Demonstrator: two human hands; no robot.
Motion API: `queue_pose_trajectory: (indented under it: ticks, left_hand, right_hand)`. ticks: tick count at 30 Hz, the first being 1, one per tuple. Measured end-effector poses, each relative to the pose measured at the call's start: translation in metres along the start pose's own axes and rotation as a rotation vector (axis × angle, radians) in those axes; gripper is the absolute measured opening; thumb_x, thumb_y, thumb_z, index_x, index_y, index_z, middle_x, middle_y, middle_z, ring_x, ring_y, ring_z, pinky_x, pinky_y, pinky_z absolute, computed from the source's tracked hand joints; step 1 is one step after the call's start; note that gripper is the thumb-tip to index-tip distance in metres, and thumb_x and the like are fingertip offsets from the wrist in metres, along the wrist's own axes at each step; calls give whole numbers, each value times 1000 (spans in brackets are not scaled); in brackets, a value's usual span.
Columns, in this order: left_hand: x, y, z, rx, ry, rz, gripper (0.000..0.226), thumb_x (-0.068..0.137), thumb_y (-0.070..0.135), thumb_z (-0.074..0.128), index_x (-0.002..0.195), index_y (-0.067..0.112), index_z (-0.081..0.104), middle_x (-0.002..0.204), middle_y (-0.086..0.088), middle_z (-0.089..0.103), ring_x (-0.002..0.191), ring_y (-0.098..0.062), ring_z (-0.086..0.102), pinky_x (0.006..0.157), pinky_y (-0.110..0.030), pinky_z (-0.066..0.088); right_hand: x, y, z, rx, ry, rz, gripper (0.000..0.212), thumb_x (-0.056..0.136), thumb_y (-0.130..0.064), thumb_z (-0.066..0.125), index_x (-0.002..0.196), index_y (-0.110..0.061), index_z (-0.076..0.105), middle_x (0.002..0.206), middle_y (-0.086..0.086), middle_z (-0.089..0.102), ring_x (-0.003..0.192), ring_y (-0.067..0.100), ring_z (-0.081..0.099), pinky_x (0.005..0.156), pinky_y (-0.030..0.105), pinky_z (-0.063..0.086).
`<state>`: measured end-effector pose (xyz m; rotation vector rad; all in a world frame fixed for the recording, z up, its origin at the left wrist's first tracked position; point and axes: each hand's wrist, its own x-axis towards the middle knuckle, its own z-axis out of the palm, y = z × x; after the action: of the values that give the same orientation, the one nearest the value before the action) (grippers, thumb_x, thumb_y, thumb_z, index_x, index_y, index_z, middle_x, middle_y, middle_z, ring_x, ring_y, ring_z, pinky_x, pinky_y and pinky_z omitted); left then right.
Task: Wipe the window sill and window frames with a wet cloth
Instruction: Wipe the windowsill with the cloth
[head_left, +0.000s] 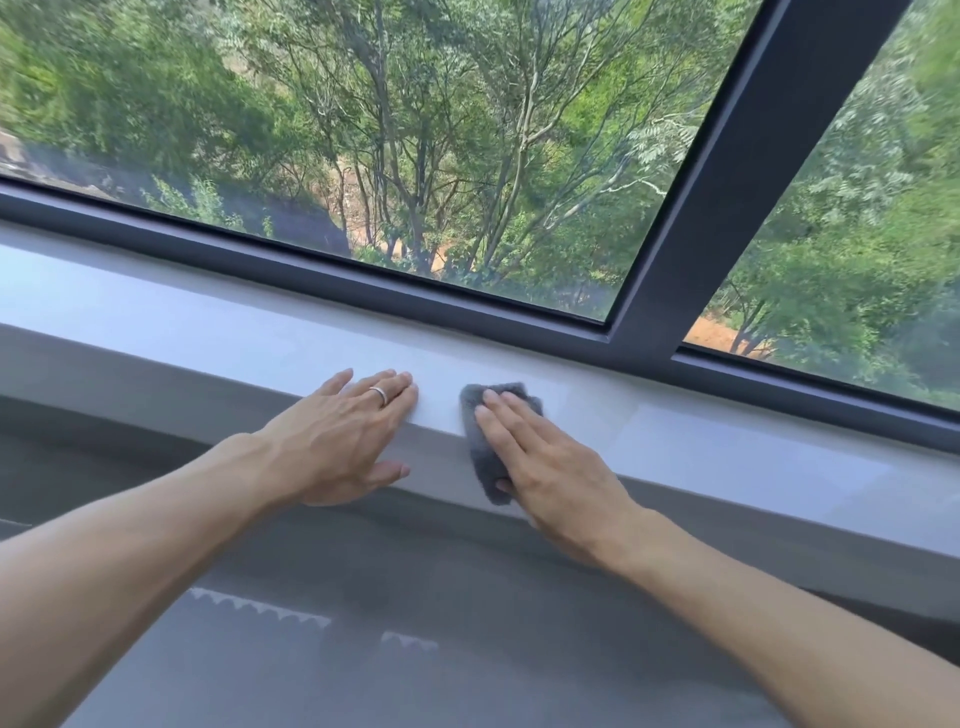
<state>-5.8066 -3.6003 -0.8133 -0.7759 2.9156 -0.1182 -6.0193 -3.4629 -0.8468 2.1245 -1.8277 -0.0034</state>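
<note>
Grey cloth (491, 441) lower centre: soft, limp, light; pinned flat under right hand (545, 462) on smooth window sill (208, 332). Left hand (343, 431) flat, empty. Best pressed by palm, fingers spread

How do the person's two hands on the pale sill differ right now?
The right hand presses a small dark grey fuzzy cloth flat over the sill's front edge; the left hand lies bare on the pale grey window sill. The left hand wears a silver ring; no ring shows on the right. Both lie palm down with straight fingers, close together but apart.
</note>
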Motion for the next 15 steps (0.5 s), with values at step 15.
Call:
queue_pose_trajectory:
  ticks: [15]
  left_hand:
    - [-4, -22, -1, 10, -2, -38, 81, 97, 61, 30, 156, 13, 3, 164, -3, 2, 151, -15, -2, 123, -38, 5]
  right_hand:
    - [46, 58, -15, 309, -486, 366, 64, 105, -45, 11, 157, -8, 4, 165, 8, -9, 152, 20, -8, 122, 32, -5]
